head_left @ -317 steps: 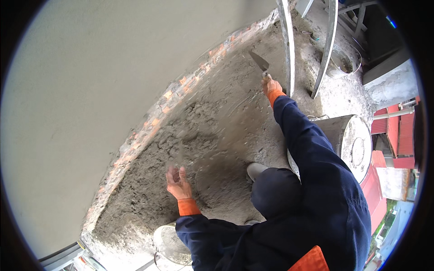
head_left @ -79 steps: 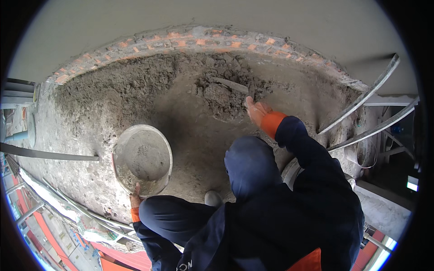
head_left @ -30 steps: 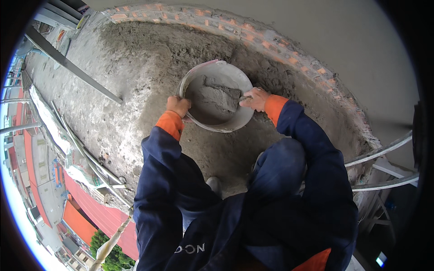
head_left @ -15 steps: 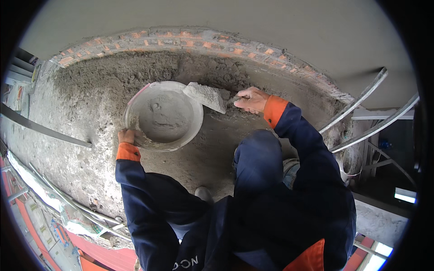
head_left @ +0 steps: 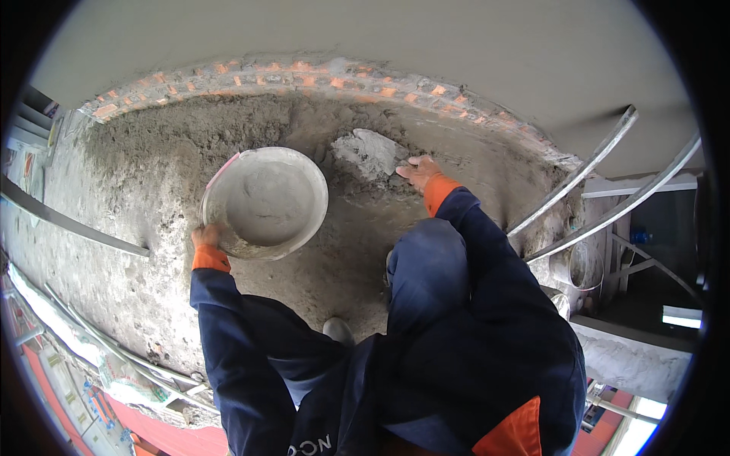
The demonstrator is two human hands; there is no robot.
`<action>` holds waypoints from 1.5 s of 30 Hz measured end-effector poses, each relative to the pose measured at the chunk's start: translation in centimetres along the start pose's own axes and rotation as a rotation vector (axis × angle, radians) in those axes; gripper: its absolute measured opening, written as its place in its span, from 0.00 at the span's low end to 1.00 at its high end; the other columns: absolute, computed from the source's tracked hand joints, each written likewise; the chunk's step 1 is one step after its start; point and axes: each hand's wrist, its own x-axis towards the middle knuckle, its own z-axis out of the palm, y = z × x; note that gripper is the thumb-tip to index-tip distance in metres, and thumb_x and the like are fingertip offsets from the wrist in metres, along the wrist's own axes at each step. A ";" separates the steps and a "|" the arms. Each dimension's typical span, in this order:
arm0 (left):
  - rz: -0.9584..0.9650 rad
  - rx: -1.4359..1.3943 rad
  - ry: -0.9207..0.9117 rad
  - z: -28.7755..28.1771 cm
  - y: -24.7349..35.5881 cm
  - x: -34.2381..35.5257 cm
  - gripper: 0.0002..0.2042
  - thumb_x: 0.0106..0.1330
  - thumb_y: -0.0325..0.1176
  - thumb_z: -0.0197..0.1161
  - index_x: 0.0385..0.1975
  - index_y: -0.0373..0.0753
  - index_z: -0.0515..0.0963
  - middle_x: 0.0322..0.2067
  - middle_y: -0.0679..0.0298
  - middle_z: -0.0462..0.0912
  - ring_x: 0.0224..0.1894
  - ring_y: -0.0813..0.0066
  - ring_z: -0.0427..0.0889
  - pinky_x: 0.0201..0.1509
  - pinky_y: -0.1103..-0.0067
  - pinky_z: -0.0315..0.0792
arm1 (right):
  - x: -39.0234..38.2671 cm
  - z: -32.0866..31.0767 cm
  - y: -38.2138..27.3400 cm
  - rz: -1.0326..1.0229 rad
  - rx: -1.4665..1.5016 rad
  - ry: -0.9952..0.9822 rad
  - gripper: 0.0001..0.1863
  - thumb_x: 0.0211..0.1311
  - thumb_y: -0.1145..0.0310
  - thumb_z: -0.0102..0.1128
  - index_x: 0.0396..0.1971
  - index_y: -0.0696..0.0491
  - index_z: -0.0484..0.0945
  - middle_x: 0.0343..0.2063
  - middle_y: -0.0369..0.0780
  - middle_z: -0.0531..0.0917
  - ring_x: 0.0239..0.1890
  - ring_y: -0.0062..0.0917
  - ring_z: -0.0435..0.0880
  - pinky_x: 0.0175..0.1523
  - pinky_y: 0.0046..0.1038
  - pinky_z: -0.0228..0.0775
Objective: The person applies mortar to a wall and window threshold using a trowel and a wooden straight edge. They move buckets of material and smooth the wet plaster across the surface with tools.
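My left hand [head_left: 208, 237] grips the near left rim of a round plastic bucket [head_left: 304, 220] with grey powder inside. My right hand [head_left: 418, 171] is closed on a trowel, whose blade is largely hidden by a pale grey heap of powder or mix [head_left: 365, 152] over rough, dark wet mortar [head_left: 190, 121]. The heap is right of the bucket, below a low curved strip of exposed brick [head_left: 312, 80] at the foot of a grey rendered wall [head_left: 380, 30].
Two pale curved poles [head_left: 578, 175] stand at the right beside a bucket [head_left: 582, 270]. A metal bar [head_left: 84, 224] reaches in from the left. Pipes [head_left: 114, 349] run along the edge at lower left, with rooftops below. My knee and boot are beneath my hands.
My right hand has carried the trowel load out of the bucket to the mortar on the right and lowered it there. The bucket, held in my left hand, has shifted slightly left and down.
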 end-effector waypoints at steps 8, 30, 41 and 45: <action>-0.073 -0.141 0.002 -0.3 3.2 -2.2 0.14 0.41 0.28 0.62 0.26 0.22 0.78 0.23 0.50 0.82 0.26 0.62 0.82 0.31 0.73 0.74 | 3.2 -2.1 -2.0 -0.062 -0.499 0.237 0.36 0.53 0.44 0.60 0.58 0.48 0.69 0.58 0.39 0.70 0.59 0.35 0.68 0.62 0.34 0.62; -0.090 -0.010 0.026 -0.5 1.4 -0.4 0.18 0.40 0.32 0.64 0.30 0.23 0.79 0.27 0.52 0.82 0.30 0.63 0.80 0.35 0.72 0.72 | -3.7 1.1 3.3 -0.297 -0.517 0.510 0.23 0.53 0.57 0.61 0.51 0.42 0.74 0.46 0.45 0.79 0.48 0.43 0.77 0.53 0.38 0.68; 0.041 0.246 0.052 0.9 7.5 -2.8 0.18 0.46 0.40 0.62 0.35 0.36 0.82 0.35 0.47 0.82 0.43 0.54 0.81 0.49 0.69 0.72 | -9.8 0.0 -8.9 -1.034 -0.543 0.106 0.22 0.59 0.56 0.56 0.48 0.54 0.76 0.41 0.50 0.80 0.42 0.44 0.80 0.48 0.38 0.71; 0.076 0.402 0.093 1.9 12.8 -6.1 0.19 0.52 0.46 0.60 0.37 0.38 0.81 0.38 0.48 0.81 0.45 0.52 0.79 0.52 0.68 0.71 | -9.0 5.0 -13.2 -0.958 -0.808 -0.019 0.23 0.58 0.54 0.57 0.46 0.56 0.77 0.38 0.51 0.81 0.40 0.45 0.80 0.47 0.38 0.72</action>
